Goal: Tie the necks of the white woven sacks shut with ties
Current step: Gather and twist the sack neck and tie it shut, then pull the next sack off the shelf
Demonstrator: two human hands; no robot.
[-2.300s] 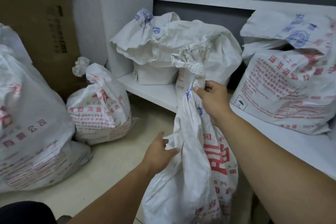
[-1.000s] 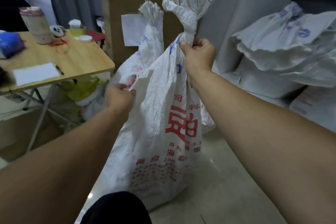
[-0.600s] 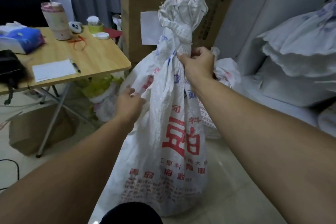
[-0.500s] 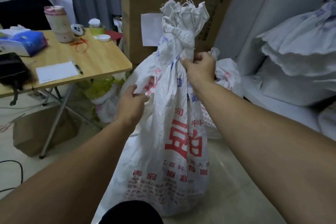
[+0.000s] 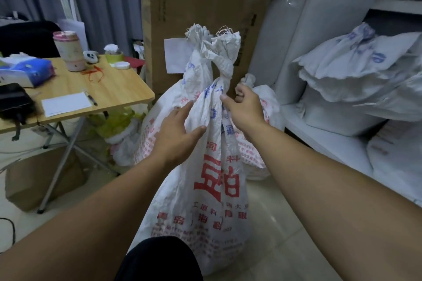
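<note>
Let go at its neck, the sack is flanked by the slack-fingered right grip; the left grip is laid flat against it.

2.3 s back: sack hung at the shelf, right hand clamped round its neck, left hand on its side. Since then it has been swung left, over to the box beside the desk, and now stands on the floor. Right hand has let go of the neck: fingers loosely curled just beside it, thumb at the cloth. Left hand has dropped its pinched fold and lies flat, spread, on the sack's upper side.
</note>
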